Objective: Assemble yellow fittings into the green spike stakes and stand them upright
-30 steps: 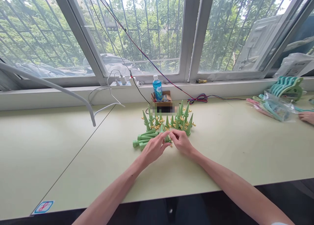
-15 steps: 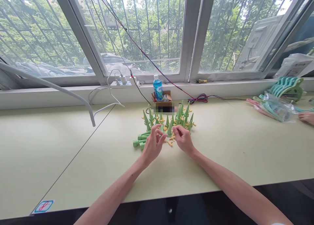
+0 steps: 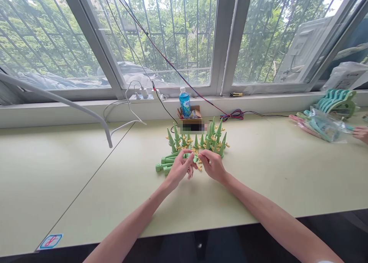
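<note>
My left hand (image 3: 181,167) is closed round a green plastic cone-shaped spike (image 3: 195,158), tilted and partly hidden by the fingers. My right hand (image 3: 213,164) faces it closely, thumb and forefinger pinched together. Whatever lies in that pinch is too small or hidden to make out. Behind both hands stand several upright green spikes (image 3: 219,131) with collars, many fitted with small yellow T-shaped pieces. Loose yellow pieces (image 3: 200,168) lie between the hands. Beside my left hand, several green tubes with ribbed ends (image 3: 160,167) lie on the table.
A blue bottle (image 3: 185,104) in a small cardboard box (image 3: 197,113) stands behind the spikes. Coiled cable (image 3: 234,114) lies by the sill. A white hose (image 3: 97,117) hangs at left. Green hangers (image 3: 339,102) and another person's hand (image 3: 361,133) are at far right.
The green spike that stood upright between my hands is now tipped over in my left hand. My left fingers have closed in, and my right hand has shifted slightly left.
</note>
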Demonstrator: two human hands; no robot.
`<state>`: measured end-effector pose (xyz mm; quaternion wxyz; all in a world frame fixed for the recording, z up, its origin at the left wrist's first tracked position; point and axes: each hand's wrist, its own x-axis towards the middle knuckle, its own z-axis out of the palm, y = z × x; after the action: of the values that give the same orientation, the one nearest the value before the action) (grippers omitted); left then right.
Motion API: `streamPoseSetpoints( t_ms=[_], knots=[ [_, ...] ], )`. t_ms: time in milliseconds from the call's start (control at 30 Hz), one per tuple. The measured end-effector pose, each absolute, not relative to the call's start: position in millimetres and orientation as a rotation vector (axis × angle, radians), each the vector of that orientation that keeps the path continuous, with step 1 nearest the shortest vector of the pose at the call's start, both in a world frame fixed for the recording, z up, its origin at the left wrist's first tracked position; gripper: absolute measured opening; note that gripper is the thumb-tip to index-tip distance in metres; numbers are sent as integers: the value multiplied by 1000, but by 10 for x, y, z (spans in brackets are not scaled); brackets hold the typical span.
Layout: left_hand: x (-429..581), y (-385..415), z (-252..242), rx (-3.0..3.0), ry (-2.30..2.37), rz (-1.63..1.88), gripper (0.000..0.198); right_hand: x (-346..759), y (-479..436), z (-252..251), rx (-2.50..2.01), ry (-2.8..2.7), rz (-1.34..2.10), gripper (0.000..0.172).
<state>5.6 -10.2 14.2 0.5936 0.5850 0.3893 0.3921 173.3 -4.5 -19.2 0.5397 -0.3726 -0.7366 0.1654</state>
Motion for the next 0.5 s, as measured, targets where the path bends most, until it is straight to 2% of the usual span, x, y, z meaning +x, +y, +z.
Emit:
streamPoseSetpoints(
  t_ms=[500],
  knots=[
    [39,-102,44,1527,881,966,43,1744,-14,-208,-884,-1749,497,30]
  ],
)
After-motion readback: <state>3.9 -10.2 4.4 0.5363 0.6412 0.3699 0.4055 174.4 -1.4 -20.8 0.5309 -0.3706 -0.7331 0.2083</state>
